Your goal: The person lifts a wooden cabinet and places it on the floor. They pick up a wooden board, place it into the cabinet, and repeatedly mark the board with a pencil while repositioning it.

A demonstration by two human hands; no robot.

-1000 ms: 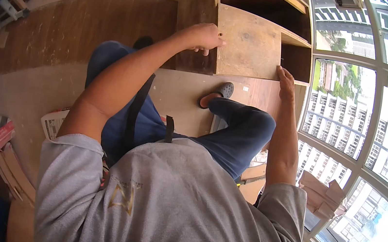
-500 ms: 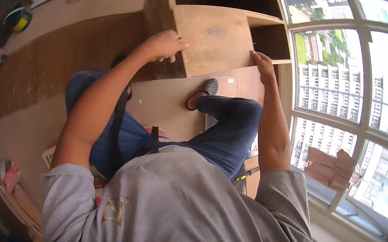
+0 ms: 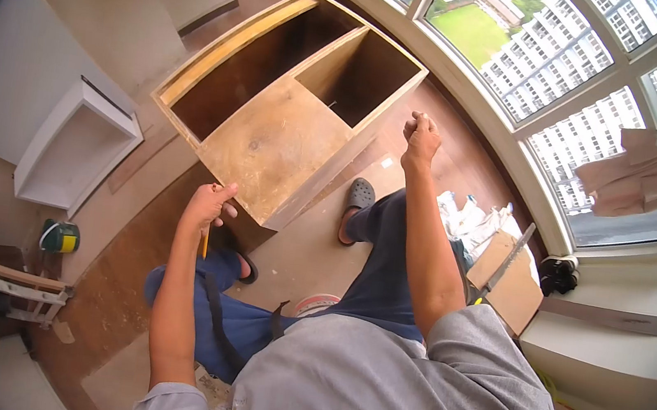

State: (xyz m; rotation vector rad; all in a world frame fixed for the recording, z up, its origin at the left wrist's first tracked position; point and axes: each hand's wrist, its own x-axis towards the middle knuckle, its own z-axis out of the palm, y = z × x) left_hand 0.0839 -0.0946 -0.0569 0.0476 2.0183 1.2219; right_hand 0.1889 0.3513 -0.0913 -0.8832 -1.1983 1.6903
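Observation:
In front of me stands a wooden cabinet (image 3: 333, 168) with dark open compartments. A light plywood panel (image 3: 275, 136) covers part of its near face, and a small bit sticks up at the panel's edge. My left hand (image 3: 209, 204) is closed at the panel's near left corner. A thin orange-yellow stick that looks like a pencil (image 3: 206, 243) points down from its fingers. My right hand (image 3: 421, 143) is raised to the right of the cabinet, apart from it. Its fingers are curled together, and nothing shows in them.
A handsaw (image 3: 510, 262) lies on a board (image 3: 521, 287) at right, beside white plastic bags (image 3: 471, 224). At left are a white box frame (image 3: 74, 151), a green tub (image 3: 59, 237) and a ladder (image 3: 3, 282). Windows (image 3: 530, 57) line the right.
The view has turned, so the cabinet shows from higher up. My right hand has come off the panel's edge. My left hand sits lower, at the near corner, and the stick now shows.

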